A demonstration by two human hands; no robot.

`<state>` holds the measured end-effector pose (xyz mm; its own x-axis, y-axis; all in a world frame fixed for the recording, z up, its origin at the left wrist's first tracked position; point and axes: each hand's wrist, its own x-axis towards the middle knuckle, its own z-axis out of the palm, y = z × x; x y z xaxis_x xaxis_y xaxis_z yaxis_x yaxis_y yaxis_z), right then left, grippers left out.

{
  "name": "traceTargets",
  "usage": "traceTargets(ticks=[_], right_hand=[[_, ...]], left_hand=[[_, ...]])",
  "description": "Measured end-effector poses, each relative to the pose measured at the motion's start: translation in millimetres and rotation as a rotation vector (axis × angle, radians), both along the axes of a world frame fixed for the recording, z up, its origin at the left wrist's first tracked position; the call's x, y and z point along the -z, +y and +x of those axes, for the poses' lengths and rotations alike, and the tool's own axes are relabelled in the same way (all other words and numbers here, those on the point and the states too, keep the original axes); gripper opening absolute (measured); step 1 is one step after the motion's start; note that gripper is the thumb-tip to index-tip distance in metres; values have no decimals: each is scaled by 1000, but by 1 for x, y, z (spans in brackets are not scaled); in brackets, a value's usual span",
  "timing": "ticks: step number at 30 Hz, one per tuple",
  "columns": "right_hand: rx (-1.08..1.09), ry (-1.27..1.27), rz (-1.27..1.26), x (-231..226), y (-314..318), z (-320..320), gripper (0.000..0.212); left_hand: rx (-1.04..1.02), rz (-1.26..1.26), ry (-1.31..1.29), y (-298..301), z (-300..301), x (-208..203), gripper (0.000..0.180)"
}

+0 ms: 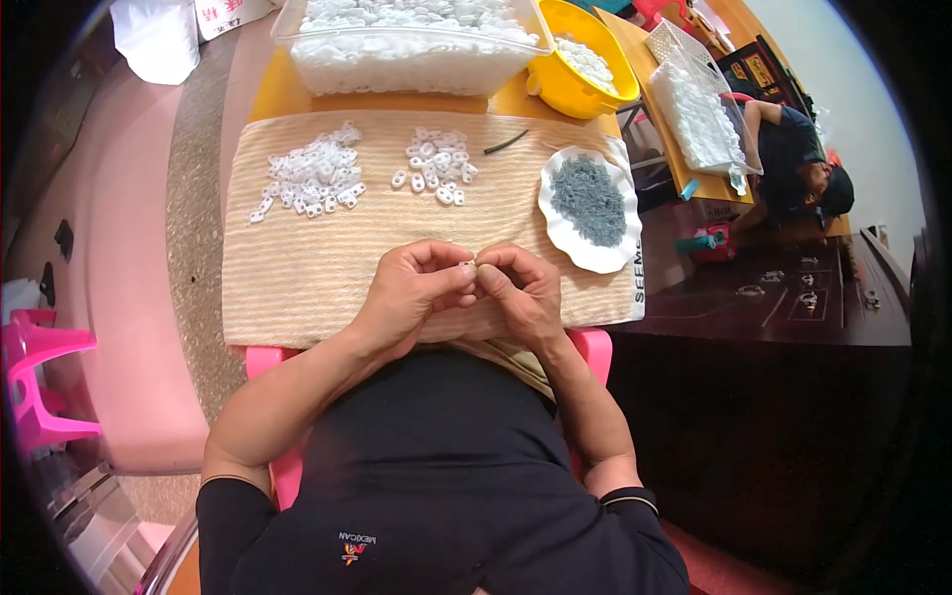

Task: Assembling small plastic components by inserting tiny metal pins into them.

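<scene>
A small pale piece [471, 267] is held at the meeting point of both hands, over the near half of a striped cloth [297, 283]; the left hand [424, 286] is closed to a thumb-and-forefinger pinch, its other fingers curled in; the right hand [524, 293] is closed to a like pinch, with its fingertips brought against or just beside those of the left; the piece is largely covered by the fingertips, so its long axis and the share of grip borne by each hand cannot be told with confidence. A white fluted plate [602, 261] of grey-blue bits [587, 201] is placed ahead and to the right of the piece, the right hand being the nearer; its rim is judged to be the main edge between that hand and the bits. A smaller group of white links [441, 159] is found ahead and slightly left of the fingertips; a larger heap of white links [315, 177] is found farther left, nearer the left hand; a thin dark rod [506, 143] is noted between the smaller group and the plate, laid aslant; a clear tub [412, 45] of white pieces and a yellow basin [623, 74] are stood along the far side, beyond the work.
</scene>
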<state>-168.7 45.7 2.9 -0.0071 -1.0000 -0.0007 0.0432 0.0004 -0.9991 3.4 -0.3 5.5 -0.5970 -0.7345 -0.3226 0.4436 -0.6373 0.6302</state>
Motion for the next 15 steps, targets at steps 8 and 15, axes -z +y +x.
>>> traceTargets(ticks=[8,15], right_hand=[[0,102,-81,0,-1,-2,8],[5,75,28,-11,-4,-2,9]], left_hand=[[8,-20,-21,-1,0,5,13],[1,21,-2,-1,-1,8,16]])
